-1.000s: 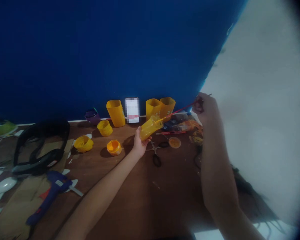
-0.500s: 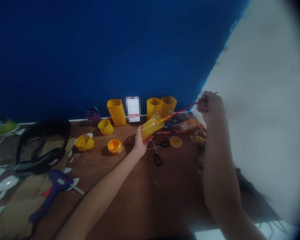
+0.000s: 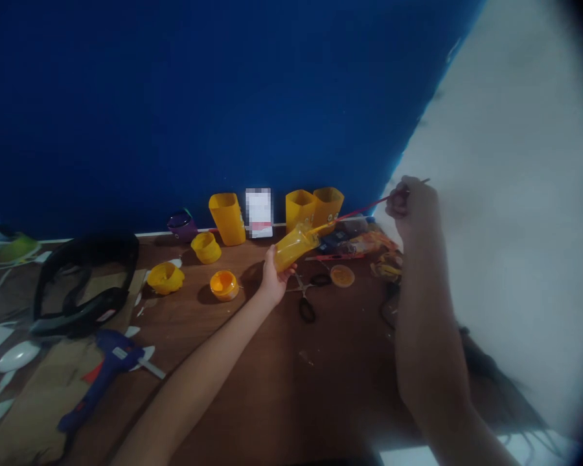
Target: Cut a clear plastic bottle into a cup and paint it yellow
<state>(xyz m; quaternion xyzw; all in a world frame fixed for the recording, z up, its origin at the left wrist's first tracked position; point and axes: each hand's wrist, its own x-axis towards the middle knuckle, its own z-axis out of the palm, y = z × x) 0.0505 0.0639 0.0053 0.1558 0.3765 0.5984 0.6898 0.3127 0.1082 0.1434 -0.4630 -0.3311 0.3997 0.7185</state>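
Note:
My left hand [image 3: 274,279] is wrapped round a yellow, see-through plastic cup [image 3: 294,249], tilted with its open end toward the upper right. In my right hand [image 3: 408,200], closed in a pinch, is a long thin red paintbrush [image 3: 362,211]. Its yellow-coated end reaches the mouth of the cup; I cannot tell how far inside the tip is. An open jar of orange-yellow paint [image 3: 224,285] stands left of my left hand. Below the cup lie scissors [image 3: 307,309] with black handles, beside a round paint-smeared lid [image 3: 342,276].
Yellow containers [image 3: 227,219] and a phone-like pixelated rectangle [image 3: 259,212] stand along the blue wall. Cut yellow pieces [image 3: 166,278] and a purple cup [image 3: 182,226] are at left. A blue glue gun [image 3: 107,372] lies on cardboard [image 3: 39,401], near a white spoon [image 3: 18,356].
The right hand and the brush have shifted very slightly to the right. The left hand and cup stay almost in place.

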